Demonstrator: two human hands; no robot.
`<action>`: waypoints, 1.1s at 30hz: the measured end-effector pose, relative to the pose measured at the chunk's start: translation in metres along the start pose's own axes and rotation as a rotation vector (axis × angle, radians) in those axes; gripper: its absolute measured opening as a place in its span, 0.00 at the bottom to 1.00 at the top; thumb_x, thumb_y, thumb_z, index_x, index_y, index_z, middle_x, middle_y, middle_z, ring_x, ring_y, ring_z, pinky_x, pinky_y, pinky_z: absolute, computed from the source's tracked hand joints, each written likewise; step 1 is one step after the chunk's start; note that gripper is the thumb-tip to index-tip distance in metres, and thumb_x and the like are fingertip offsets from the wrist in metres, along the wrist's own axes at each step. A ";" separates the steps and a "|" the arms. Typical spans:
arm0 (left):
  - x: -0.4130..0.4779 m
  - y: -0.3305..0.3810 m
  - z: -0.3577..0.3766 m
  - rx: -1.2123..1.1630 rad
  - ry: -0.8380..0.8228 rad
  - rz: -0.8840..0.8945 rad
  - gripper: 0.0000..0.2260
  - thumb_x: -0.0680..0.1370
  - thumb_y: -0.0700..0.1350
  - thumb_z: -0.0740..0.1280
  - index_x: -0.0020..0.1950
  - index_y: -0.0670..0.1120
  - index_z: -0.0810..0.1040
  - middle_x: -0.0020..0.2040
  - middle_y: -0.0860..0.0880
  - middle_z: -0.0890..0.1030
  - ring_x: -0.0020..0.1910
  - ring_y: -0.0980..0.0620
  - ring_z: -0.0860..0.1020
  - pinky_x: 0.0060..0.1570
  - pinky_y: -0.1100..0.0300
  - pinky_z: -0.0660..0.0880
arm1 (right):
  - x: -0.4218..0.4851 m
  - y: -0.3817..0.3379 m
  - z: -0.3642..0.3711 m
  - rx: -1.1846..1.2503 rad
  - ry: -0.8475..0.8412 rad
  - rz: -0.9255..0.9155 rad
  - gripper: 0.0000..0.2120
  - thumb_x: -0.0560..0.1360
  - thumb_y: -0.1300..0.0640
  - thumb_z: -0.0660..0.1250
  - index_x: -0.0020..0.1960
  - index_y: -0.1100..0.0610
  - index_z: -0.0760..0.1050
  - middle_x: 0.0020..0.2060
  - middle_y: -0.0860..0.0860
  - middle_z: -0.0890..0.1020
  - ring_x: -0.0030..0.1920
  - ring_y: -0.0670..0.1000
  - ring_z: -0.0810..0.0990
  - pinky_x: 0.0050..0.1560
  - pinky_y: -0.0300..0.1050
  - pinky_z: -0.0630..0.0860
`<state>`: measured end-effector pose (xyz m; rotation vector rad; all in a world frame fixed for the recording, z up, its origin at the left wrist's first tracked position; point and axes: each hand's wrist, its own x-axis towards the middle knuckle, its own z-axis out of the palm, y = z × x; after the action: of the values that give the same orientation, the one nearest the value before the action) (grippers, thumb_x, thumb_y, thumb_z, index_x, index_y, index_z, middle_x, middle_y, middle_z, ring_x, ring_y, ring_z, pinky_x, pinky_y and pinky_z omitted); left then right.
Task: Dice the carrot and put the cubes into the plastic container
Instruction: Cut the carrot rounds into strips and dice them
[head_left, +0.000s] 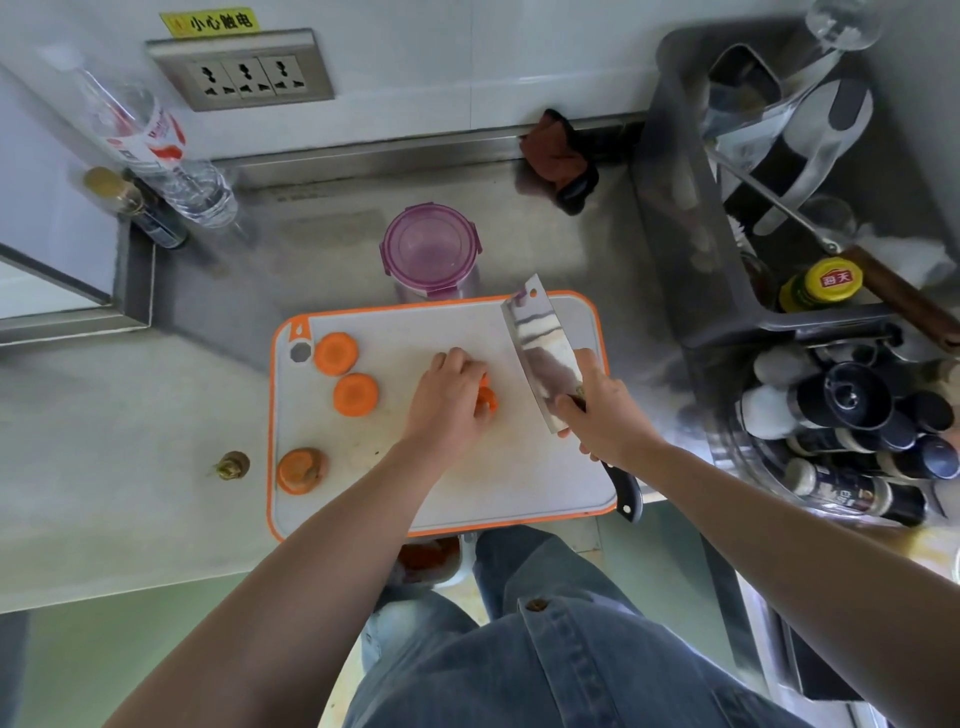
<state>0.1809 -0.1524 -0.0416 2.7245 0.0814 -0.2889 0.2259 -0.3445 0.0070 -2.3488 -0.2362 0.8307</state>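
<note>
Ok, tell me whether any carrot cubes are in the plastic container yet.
No, the plastic container behind the cutting board shows only clear plastic and a purple rim, with no orange inside it.

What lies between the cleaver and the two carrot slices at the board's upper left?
In the head view, the left hand, holding a carrot piece on the cutting board; otherwise bare board.

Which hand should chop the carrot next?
Probably the right hand: it grips the cleaver, poised beside the carrot piece. The left hand holds that piece on the cutting board.
</note>
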 end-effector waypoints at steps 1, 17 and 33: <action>0.000 -0.001 0.000 -0.014 0.003 0.001 0.20 0.72 0.44 0.70 0.63 0.44 0.76 0.57 0.44 0.73 0.56 0.43 0.72 0.58 0.51 0.72 | 0.000 0.000 0.000 -0.006 -0.004 0.000 0.10 0.80 0.58 0.57 0.58 0.53 0.59 0.37 0.56 0.80 0.27 0.54 0.76 0.20 0.41 0.73; 0.018 0.015 0.003 -0.099 0.101 -0.126 0.10 0.78 0.47 0.67 0.55 0.43 0.80 0.52 0.44 0.74 0.52 0.44 0.73 0.52 0.51 0.73 | 0.015 0.003 -0.006 -0.074 0.040 -0.048 0.08 0.79 0.60 0.56 0.55 0.52 0.58 0.35 0.55 0.77 0.28 0.54 0.76 0.23 0.45 0.73; 0.026 0.017 0.007 -0.163 0.085 -0.144 0.12 0.76 0.47 0.69 0.59 0.48 0.81 0.50 0.46 0.76 0.51 0.44 0.76 0.51 0.50 0.74 | 0.014 0.011 0.006 -0.311 0.171 -0.121 0.14 0.77 0.63 0.56 0.62 0.59 0.62 0.26 0.50 0.67 0.26 0.50 0.66 0.25 0.43 0.57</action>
<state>0.2069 -0.1707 -0.0473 2.5722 0.3118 -0.1972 0.2330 -0.3450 -0.0102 -2.6458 -0.4585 0.5635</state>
